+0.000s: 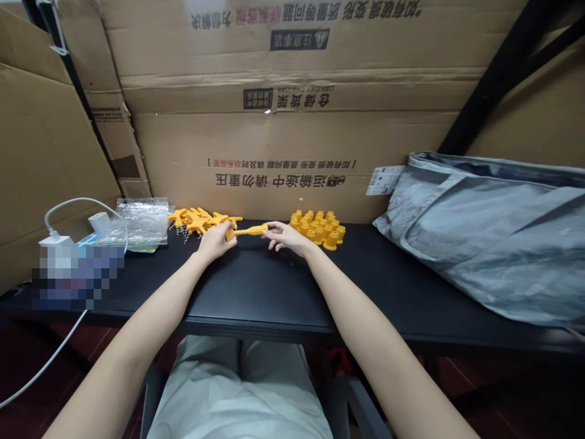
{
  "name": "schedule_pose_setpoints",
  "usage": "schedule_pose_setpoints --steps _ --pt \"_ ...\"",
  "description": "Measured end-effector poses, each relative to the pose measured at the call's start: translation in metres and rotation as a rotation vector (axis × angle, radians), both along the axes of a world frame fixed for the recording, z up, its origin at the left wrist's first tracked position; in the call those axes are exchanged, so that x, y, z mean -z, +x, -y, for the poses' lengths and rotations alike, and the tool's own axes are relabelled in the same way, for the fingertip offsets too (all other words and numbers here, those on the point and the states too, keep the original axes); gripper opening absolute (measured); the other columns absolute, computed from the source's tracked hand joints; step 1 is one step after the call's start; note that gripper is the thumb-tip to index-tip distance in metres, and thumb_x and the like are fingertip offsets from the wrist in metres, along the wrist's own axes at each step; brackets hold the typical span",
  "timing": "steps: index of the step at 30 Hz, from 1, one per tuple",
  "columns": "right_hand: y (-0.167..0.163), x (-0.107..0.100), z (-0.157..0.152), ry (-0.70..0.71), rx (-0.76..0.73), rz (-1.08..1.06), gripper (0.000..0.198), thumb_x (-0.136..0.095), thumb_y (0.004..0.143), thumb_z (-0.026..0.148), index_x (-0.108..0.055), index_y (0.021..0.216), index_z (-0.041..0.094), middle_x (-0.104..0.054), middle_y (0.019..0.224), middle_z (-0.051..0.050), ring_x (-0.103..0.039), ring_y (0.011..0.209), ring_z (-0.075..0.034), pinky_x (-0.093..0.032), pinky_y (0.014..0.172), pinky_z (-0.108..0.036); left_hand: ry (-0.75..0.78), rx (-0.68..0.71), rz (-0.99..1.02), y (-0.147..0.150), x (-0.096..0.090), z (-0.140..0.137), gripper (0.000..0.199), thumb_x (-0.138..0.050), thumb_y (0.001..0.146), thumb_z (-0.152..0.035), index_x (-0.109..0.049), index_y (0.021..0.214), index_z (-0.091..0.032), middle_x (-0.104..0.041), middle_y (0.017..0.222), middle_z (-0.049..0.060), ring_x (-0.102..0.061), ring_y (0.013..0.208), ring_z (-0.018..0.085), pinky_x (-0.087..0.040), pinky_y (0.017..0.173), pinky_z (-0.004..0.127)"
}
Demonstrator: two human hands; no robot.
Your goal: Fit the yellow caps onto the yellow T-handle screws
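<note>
Between my two hands lies a slim yellow plastic piece (250, 231), held level just above the black tabletop, with a ridged or twisted shaft and a wider end on the right. My left hand (216, 240) is closed on its left end, the fingers hiding part of it. My right hand (287, 237) pinches the wider end with thumb and forefinger, the other fingers loosely curled. Beside the left hand is a pile of yellow branched handles (197, 221) with thin metal spirals sticking out. Several yellow flanged cups (319, 227) stand grouped just beyond the right hand.
A clear plastic bag (139, 221) lies at the left, near a white charger (56, 244) with a cable and a blurred-out patch. A large grey fabric bag (484, 238) covers the right side. Cardboard (283, 137) walls off the back of the black table (260, 292).
</note>
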State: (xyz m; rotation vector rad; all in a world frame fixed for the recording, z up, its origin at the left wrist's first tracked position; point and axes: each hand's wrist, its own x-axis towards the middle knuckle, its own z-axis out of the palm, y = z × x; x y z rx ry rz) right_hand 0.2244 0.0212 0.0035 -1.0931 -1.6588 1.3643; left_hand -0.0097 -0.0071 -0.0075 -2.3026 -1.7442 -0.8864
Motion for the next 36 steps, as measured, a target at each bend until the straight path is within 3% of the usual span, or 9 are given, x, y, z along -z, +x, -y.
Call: schedule_pose_setpoints --steps 3,13,20,29,32,36 --pt "0.0026 0.0045 -0.0051 0.085 -0.063 -0.059 0.046 -0.075 0.073 0.026 -0.054 0.113 0.021 -0.067 0.098 -0.004 -0.064 0.06 -0.008 -0.048 0.048 -0.016 0.001 0.022 0.0 -0.0006 -0.0015 0.0021 0.031 -0.058 0.078 -0.034 -0.057 0.107 -0.022 -0.068 0.097 0.004 -0.064 0.088 0.02 -0.048 0.076 0.028" --pt "-0.0002 0.0067 -0.0072 0.141 -0.035 -0.025 0.033 -0.072 0.076 0.025 -0.061 0.107 0.018 -0.07 0.089 -0.004 -0.062 0.056 -0.008 -0.046 0.047 -0.016 0.026 0.049 0.0 -0.0018 -0.0008 0.0018 0.033 -0.06 0.078 -0.04 -0.057 0.106 -0.022 -0.067 0.096 0.004 -0.064 0.087 0.02 -0.048 0.075 0.028" --pt "-0.0017 0.0036 -0.0042 0.097 -0.006 0.009 0.03 -0.068 0.081 0.032 -0.063 0.105 0.015 -0.072 0.088 -0.007 -0.062 0.055 -0.008 -0.045 0.047 -0.015 0.037 0.055 0.002 -0.0028 -0.0008 0.0019 0.032 -0.06 0.078 -0.039 -0.057 0.106 -0.022 -0.068 0.1 0.004 -0.064 0.091 0.021 -0.048 0.077 0.029" --pt "-0.0058 0.0058 -0.0056 0.046 0.002 0.052 0.039 -0.057 0.086 0.05 -0.064 0.085 0.012 -0.069 0.069 -0.008 -0.061 0.05 -0.009 -0.043 0.043 -0.016 0.019 0.039 -0.008 -0.0018 -0.0014 0.0017 0.032 -0.06 0.079 -0.039 -0.057 0.107 -0.023 -0.068 0.102 0.004 -0.064 0.092 0.021 -0.049 0.077 0.03" --pt "-0.003 0.0043 -0.0043 0.051 -0.043 0.05 0.032 -0.064 0.084 0.042 -0.062 0.095 0.013 -0.07 0.071 -0.006 -0.062 0.053 -0.009 -0.044 0.045 -0.016 0.02 0.033 -0.014 -0.0018 -0.0013 0.0016 0.032 -0.06 0.079 -0.039 -0.057 0.106 -0.023 -0.068 0.102 0.004 -0.064 0.092 0.021 -0.049 0.077 0.03" --pt "0.0019 0.0027 -0.0033 0.057 -0.099 0.028 0.04 -0.073 0.077 0.033 -0.052 0.108 0.016 -0.071 0.071 -0.002 -0.063 0.054 -0.01 -0.046 0.048 -0.017 0.017 0.024 -0.029 -0.0011 -0.0016 0.0024 0.032 -0.059 0.079 -0.039 -0.057 0.106 -0.023 -0.068 0.101 0.004 -0.064 0.091 0.021 -0.049 0.076 0.03"
